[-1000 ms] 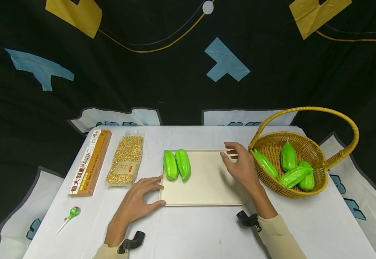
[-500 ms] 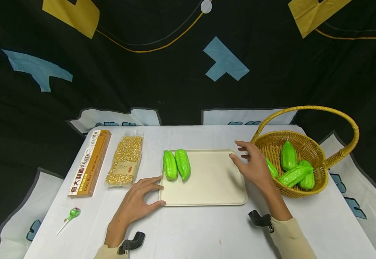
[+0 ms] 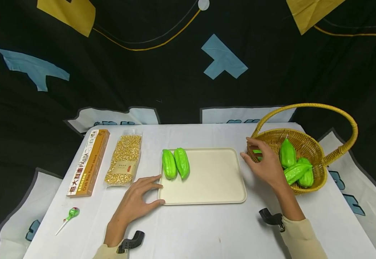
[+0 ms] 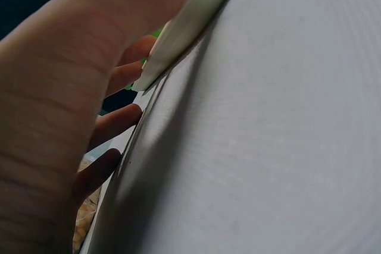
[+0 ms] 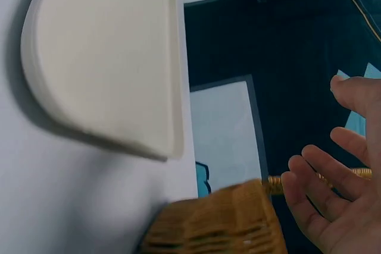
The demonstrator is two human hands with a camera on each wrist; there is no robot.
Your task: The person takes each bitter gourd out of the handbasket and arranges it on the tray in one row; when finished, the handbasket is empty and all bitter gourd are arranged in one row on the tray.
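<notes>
My left hand (image 3: pixel 137 198) rests at the left edge of a cream tray (image 3: pixel 214 180), thumb and fingertips touching its rim, fingers relaxed. Two glossy, ridged green star fruit (image 3: pixel 169 164) lie side by side at the tray's left end. My right hand (image 3: pixel 267 167) hovers by the left side of a wicker basket (image 3: pixel 301 140), fingers loosely bent and nothing in them. Several more green star fruit (image 3: pixel 287 154) lie in the basket; one is mostly hidden behind the right hand. In the right wrist view, a gap shows between thumb and fingers.
Left of the tray lie a bag of corn kernels (image 3: pixel 124 158), a pasta box (image 3: pixel 89 163) and a green-wrapped lollipop (image 3: pixel 73 213). The basket's tall arched handle (image 3: pixel 311 105) rises above it. A dark cloth (image 3: pixel 142 79) hangs behind the white table.
My right hand has moved right, from over the tray's right end to the basket's left rim. The left hand and the star fruit on the tray have stayed put.
</notes>
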